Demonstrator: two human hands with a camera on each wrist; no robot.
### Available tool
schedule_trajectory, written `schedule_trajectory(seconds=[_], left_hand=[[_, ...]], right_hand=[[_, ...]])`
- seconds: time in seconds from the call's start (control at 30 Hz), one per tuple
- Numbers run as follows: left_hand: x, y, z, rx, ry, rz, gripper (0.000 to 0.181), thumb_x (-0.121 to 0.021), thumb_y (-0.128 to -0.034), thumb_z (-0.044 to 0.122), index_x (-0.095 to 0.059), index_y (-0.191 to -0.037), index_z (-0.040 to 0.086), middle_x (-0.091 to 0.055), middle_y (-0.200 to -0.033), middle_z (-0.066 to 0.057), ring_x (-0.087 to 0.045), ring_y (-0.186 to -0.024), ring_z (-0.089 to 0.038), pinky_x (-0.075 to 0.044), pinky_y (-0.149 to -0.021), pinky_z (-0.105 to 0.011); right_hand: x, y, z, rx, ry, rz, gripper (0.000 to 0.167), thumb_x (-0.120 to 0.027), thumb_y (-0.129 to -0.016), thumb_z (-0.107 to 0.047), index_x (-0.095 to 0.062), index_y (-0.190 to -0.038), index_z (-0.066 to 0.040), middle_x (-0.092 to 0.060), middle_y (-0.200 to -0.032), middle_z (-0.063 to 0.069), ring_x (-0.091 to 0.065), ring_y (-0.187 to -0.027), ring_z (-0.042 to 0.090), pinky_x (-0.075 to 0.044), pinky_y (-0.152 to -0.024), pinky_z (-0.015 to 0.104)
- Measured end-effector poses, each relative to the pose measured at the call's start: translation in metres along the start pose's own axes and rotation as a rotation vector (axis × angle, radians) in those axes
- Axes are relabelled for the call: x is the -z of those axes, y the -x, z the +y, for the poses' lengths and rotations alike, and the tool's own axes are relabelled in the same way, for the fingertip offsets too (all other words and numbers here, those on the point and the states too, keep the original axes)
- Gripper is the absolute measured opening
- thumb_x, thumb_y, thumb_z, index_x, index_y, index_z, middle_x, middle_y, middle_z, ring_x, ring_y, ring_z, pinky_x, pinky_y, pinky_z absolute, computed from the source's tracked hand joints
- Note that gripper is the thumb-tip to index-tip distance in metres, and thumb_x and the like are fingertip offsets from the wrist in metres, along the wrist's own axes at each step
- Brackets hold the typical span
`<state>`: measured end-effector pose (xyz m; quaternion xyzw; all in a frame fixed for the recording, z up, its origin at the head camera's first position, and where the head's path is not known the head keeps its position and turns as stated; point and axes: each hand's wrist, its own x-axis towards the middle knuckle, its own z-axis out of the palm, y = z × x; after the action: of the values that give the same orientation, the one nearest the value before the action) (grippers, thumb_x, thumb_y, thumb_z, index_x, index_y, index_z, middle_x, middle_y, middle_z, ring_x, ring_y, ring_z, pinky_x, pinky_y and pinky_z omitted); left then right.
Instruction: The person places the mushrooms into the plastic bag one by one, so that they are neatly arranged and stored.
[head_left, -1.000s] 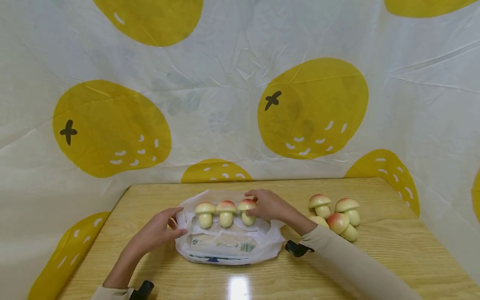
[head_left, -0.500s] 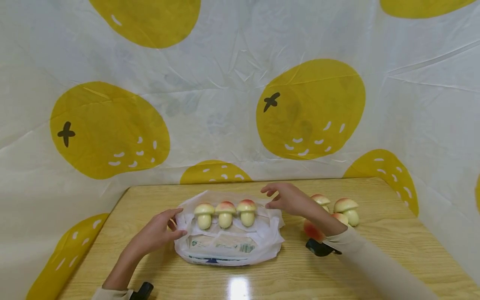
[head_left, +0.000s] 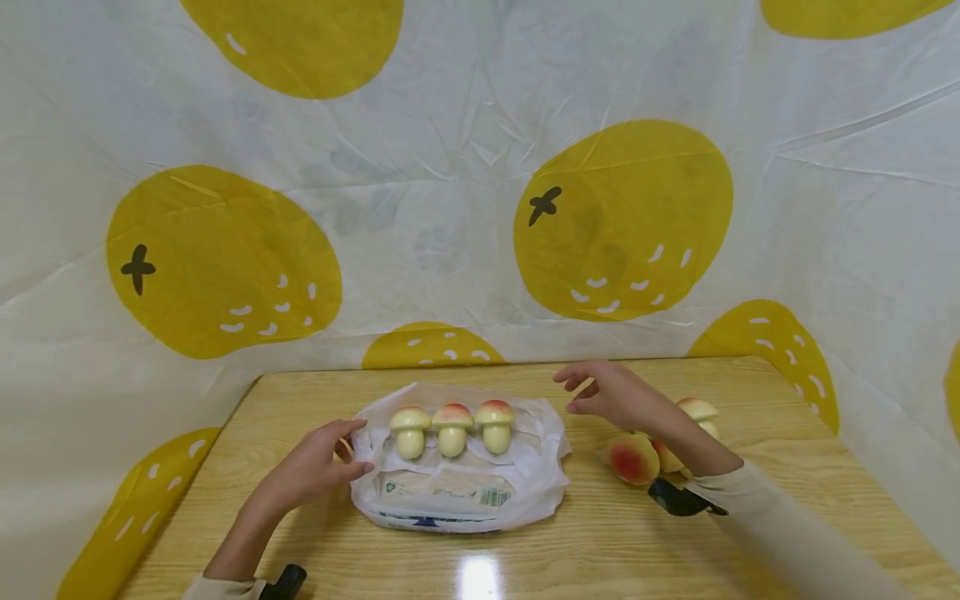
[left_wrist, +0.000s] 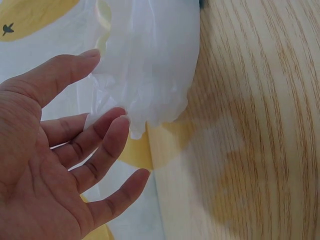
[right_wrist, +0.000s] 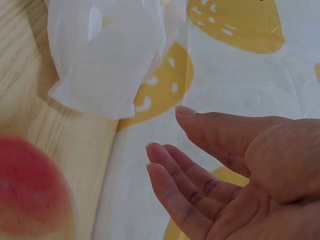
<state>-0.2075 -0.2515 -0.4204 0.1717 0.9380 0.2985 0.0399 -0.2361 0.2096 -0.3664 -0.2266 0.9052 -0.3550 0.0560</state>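
Left fingers: The fingers (left_wrist: 112, 137) of the left hand (head_left: 321, 458) are loosely bent with the thumb apart from them, touching the edge of a white plastic bag (head_left: 536, 492); no firm grip shows.
Right fingers: The fingers (right_wrist: 175, 185) of the right hand (head_left: 613, 396) are relaxed and slightly curved, thumb apart, holding nothing; the hand is in the air near the bag's right side.
Row on the bag: Three mushroom-shaped pieces (head_left: 452, 433) lie side by side on the bag, reddish caps away from the person, pale stems toward the person; whether they are inside its mouth I cannot tell.
Bag front: A barcode (head_left: 494, 497) and dark printing show along the nearer part.
Right-hand group: More mushrooms (head_left: 633, 460) lie below and beside the right forearm, which partly hides them; one red-topped cap faces the person.
Wrists: Beige sleeves (head_left: 787, 525) and black wrist devices (head_left: 678, 498).
Counter: Wood-grained counter (head_left: 592, 554), with a bright reflection near the front.
Backdrop: A whitish sheet (head_left: 427, 225) printed with big yellow fruit stands behind and at both sides.
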Motion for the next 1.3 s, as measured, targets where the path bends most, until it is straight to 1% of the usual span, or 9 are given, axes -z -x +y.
schedule_trajectory(seconds=[0.2, 0.37, 0.7, 0.87, 0.97, 1.07, 1.1, 1.17, 1.3], left_hand=[[0.001, 0.001, -0.001, 0.001, 0.007, -0.01, 0.071, -0.083, -0.0865, 0.028, -0.053, -0.142, -0.006, -0.063, -0.098, -0.001, -0.058, -0.087, -0.017, -0.049, -0.067, -0.025], [0.001, 0.001, -0.001, -0.005, 0.013, -0.011, 0.071, -0.082, -0.0868, 0.028, -0.053, -0.142, -0.006, -0.063, -0.098, -0.001, -0.059, -0.087, -0.017, -0.05, -0.067, -0.025], [0.002, 0.001, 0.002, 0.0, 0.009, -0.011, 0.07, -0.082, -0.0868, 0.028, -0.053, -0.141, -0.007, -0.063, -0.098, -0.002, -0.059, -0.087, -0.018, -0.05, -0.067, -0.026], [0.002, 0.001, 0.004, 0.008, 0.007, -0.01, 0.07, -0.082, -0.0868, 0.027, -0.054, -0.142, -0.006, -0.063, -0.097, -0.002, -0.059, -0.087, -0.018, -0.05, -0.066, -0.025], [0.002, 0.001, 0.005, 0.002, 0.01, -0.007, 0.07, -0.082, -0.0871, 0.027, -0.053, -0.142, -0.006, -0.063, -0.097, -0.002, -0.058, -0.087, -0.017, -0.049, -0.066, -0.025], [0.002, 0.001, 0.005, -0.002, 0.015, -0.005, 0.07, -0.082, -0.0867, 0.028, -0.054, -0.141, -0.006, -0.063, -0.096, -0.002, -0.058, -0.086, -0.017, -0.049, -0.066, -0.025], [0.002, 0.001, 0.005, -0.009, 0.014, -0.007, 0.07, -0.082, -0.0871, 0.028, -0.053, -0.141, -0.007, -0.063, -0.097, -0.002, -0.058, -0.086, -0.017, -0.049, -0.065, -0.026], [0.001, 0.001, 0.005, -0.004, 0.014, -0.007, 0.07, -0.082, -0.0869, 0.028, -0.053, -0.142, -0.006, -0.063, -0.097, -0.002, -0.058, -0.087, -0.017, -0.049, -0.066, -0.025], [0.001, 0.0, 0.003, -0.001, 0.013, -0.01, 0.071, -0.082, -0.087, 0.028, -0.053, -0.142, -0.006, -0.063, -0.097, -0.001, -0.058, -0.087, -0.017, -0.049, -0.066, -0.026]], right_hand=[[0.01, 0.01, 0.009, -0.015, -0.016, 0.009, 0.038, -0.075, -0.091, -0.007, -0.066, -0.128, -0.002, -0.069, -0.113, 0.014, -0.07, -0.091, 0.025, -0.057, -0.073, 0.033], [0.019, 0.018, 0.018, -0.015, 0.006, 0.028, 0.036, -0.075, -0.091, -0.004, -0.067, -0.125, -0.001, -0.07, -0.111, 0.014, -0.07, -0.092, 0.027, -0.059, -0.079, 0.036], [0.037, 0.033, 0.039, -0.063, 0.005, 0.02, 0.031, -0.075, -0.091, -0.007, -0.069, -0.121, 0.001, -0.07, -0.111, 0.014, -0.07, -0.095, 0.029, -0.059, -0.078, 0.034], [0.041, 0.038, 0.047, -0.051, 0.022, 0.03, 0.031, -0.075, -0.09, -0.005, -0.069, -0.12, 0.002, -0.07, -0.111, 0.019, -0.07, -0.096, 0.031, -0.059, -0.078, 0.034], [0.043, 0.041, 0.05, -0.043, 0.03, 0.04, 0.031, -0.075, -0.089, -0.003, -0.069, -0.119, 0.002, -0.07, -0.113, 0.021, -0.069, -0.098, 0.033, -0.059, -0.078, 0.034], [0.045, 0.043, 0.053, -0.018, 0.041, 0.044, 0.031, -0.075, -0.089, -0.002, -0.069, -0.119, 0.004, -0.07, -0.113, 0.022, -0.069, -0.1, 0.037, -0.059, -0.079, 0.035], [0.045, 0.044, 0.054, -0.007, 0.046, 0.043, 0.031, -0.076, -0.089, -0.002, -0.069, -0.119, 0.004, -0.07, -0.113, 0.022, -0.069, -0.1, 0.038, -0.059, -0.079, 0.036], [0.046, 0.045, 0.056, 0.011, 0.057, 0.046, 0.032, -0.076, -0.088, -0.003, -0.069, -0.118, 0.005, -0.07, -0.113, 0.022, -0.069, -0.101, 0.04, -0.059, -0.08, 0.038], [0.047, 0.047, 0.062, 0.031, 0.092, 0.056, 0.033, -0.078, -0.088, -0.006, -0.069, -0.118, 0.004, -0.07, -0.114, 0.021, -0.068, -0.103, 0.041, -0.057, -0.085, 0.047]])
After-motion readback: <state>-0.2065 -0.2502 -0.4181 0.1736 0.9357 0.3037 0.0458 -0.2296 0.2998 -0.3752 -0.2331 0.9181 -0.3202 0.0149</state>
